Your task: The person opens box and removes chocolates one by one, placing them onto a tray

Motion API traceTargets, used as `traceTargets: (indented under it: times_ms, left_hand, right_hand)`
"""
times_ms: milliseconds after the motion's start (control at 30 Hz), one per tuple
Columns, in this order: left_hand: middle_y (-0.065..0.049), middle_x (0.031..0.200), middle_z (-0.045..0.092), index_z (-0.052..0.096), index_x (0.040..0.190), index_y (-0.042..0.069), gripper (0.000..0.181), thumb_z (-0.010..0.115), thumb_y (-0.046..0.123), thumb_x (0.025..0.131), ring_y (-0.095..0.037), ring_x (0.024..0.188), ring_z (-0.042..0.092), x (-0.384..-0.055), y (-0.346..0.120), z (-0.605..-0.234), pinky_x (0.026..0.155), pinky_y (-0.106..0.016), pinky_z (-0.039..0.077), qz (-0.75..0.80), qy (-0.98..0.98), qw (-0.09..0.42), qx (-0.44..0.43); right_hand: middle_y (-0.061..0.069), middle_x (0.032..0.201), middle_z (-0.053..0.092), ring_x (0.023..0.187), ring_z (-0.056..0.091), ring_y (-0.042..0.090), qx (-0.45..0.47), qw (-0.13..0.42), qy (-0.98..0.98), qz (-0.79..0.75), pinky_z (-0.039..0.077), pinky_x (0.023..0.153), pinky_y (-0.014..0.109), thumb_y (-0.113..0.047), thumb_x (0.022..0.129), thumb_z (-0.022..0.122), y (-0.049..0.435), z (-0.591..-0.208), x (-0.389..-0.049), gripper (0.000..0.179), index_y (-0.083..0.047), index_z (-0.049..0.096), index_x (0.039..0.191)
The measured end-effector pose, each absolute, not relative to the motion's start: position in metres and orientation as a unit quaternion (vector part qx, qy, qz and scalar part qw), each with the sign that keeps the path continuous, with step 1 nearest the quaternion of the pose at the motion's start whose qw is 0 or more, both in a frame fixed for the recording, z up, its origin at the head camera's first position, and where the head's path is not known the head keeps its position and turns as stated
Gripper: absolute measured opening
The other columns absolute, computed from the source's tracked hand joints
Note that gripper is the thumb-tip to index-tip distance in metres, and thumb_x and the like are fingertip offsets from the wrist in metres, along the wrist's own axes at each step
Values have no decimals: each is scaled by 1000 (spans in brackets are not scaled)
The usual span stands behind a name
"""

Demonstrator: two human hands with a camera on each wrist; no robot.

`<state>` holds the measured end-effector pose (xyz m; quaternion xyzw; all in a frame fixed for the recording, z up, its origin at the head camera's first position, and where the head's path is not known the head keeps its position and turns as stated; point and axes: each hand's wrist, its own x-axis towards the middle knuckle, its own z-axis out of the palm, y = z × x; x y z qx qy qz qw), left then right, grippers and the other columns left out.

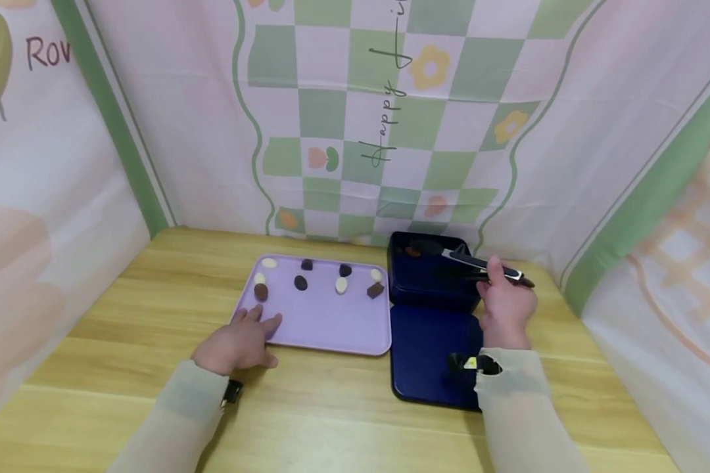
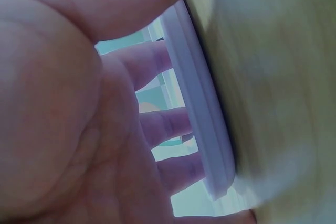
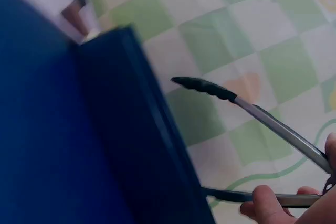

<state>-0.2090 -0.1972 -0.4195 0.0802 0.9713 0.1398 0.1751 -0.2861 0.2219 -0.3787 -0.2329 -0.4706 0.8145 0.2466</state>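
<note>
My right hand (image 1: 509, 307) holds a pair of metal tongs (image 3: 283, 130) with black tips, their arms spread apart. They reach over a dark blue box (image 1: 428, 295), where a brown piece (image 1: 413, 251) is visible; the rest of its contents is hard to make out. On the lilac tray (image 1: 331, 328) lie several chocolates in white, brown and dark shades, among them a square brown chocolate (image 1: 375, 290) at the right edge. My left hand (image 1: 233, 341) rests with spread fingers on the tray's near left corner, its thumb off the near edge.
A dark blue lid (image 1: 428, 351) lies flat in front of the box, close to the tray's right side. Wood-grain tabletop (image 1: 331, 420) extends around them. A patterned cloth (image 1: 378, 118) hangs right behind the box and tray.
</note>
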Motion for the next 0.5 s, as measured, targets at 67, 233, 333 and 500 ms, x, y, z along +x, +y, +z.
traceTargets:
  times_ms: [67, 233, 333, 500]
  left_hand:
    - [-27, 160, 18, 40, 154, 14, 79, 77, 33, 87, -55, 142, 10, -209, -198, -419, 105, -74, 23, 139, 971, 174, 81]
    - [-29, 158, 20, 41, 153, 12, 80, 78, 34, 85, -57, 141, 12, -211, -197, -419, 104, -74, 24, 130, 973, 169, 92]
    - [-30, 158, 21, 41, 153, 12, 80, 78, 35, 86, -57, 141, 13, -211, -196, -421, 104, -74, 25, 126, 973, 169, 94]
    - [-28, 159, 19, 40, 154, 13, 80, 78, 34, 86, -56, 142, 11, -210, -196, -421, 105, -73, 23, 132, 972, 173, 82]
  right_hand:
    - [1, 88, 70, 64, 65, 10, -234, 260, -504, 789, 56, 57, 21, -25, 74, 90, 221, -382, -289, 37, -7, 69, 98]
    - [0, 83, 69, 70, 65, 10, -214, 275, -543, 764, 56, 59, 19, -16, 73, 91, 223, -383, -292, 27, -8, 72, 91]
    - [0, 88, 69, 74, 65, 11, -212, 261, -576, 745, 57, 65, 19, -16, 72, 91, 225, -377, -294, 31, -8, 74, 96]
    - [3, 98, 68, 73, 66, 13, -195, 244, -654, 690, 55, 69, 21, -22, 74, 90, 226, -363, -307, 40, -10, 72, 107]
